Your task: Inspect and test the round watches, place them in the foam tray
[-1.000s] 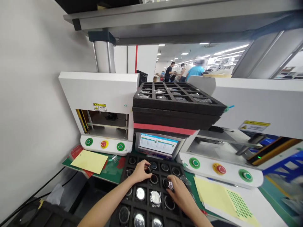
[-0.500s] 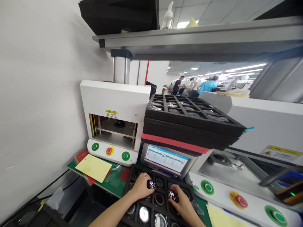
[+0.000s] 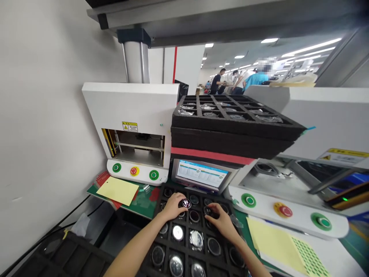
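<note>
My left hand (image 3: 172, 207) pinches a round watch face (image 3: 186, 203) with lit white icons, tilted up above the black foam tray (image 3: 186, 234). In my right hand (image 3: 221, 221) is a second round watch face (image 3: 208, 211), held between thumb and fingers at the right side of the tray; its icons look dim. Between the hands, a dark round watch face (image 3: 194, 216) rests in its compartment. Nearer to me, several more lie in the tray, among them a bright reflecting one (image 3: 178, 232) and one under crinkled clear film (image 3: 196, 239).
Behind the tray stands a lit screen (image 3: 201, 174), with stacked foam trays (image 3: 230, 132) above it. A white press (image 3: 131, 111) with buttons is at left, another button panel (image 3: 285, 211) at right. Yellow sheets (image 3: 118, 190) lie on the green mat. People (image 3: 217, 81) work in the background.
My view has tilted down, showing more of the tray's near rows. The watch face in my right hand has turned and its icons look dimmer. My left hand keeps its hold.
</note>
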The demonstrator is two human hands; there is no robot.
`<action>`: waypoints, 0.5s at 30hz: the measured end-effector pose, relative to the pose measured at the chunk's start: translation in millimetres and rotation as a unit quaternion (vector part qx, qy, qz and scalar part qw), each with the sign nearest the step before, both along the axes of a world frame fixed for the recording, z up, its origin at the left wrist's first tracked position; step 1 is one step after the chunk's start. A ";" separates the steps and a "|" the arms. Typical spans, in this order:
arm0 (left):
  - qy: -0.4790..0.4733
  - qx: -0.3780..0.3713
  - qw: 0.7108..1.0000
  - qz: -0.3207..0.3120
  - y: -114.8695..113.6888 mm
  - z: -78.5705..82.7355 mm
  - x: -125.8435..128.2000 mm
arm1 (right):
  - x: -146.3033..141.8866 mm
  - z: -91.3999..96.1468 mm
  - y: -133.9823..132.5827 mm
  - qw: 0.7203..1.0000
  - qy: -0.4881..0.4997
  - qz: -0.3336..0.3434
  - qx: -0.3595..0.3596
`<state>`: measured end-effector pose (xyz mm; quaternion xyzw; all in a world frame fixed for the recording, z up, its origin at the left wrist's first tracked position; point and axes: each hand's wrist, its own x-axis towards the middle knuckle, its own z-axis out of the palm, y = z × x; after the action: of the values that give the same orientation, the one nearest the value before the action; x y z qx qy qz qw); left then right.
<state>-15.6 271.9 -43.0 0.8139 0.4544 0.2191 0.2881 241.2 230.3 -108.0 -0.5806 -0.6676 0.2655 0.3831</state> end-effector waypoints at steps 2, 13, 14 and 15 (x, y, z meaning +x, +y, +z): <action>0.004 0.004 1.000 -0.011 1.1 0.1 -1.0 | 0.2 -0.3 -0.9 1.000 0.008 -0.012 -0.013; 0.036 0.056 0.998 0.007 13.9 23.7 -15.7 | 9.2 36.3 -18.7 0.999 -0.014 -0.050 0.016; 0.045 0.067 0.996 0.028 25.7 32.2 -26.0 | 18.9 45.9 -25.2 0.998 -0.024 -0.061 0.026; 0.054 0.079 0.994 0.057 40.5 41.4 -38.3 | 30.9 54.8 -32.8 0.996 -0.035 -0.076 0.035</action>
<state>-53.9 312.4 -1.6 0.8174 0.4966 0.2258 0.1851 272.2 197.5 -53.1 -0.6250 -0.6435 0.1916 0.3983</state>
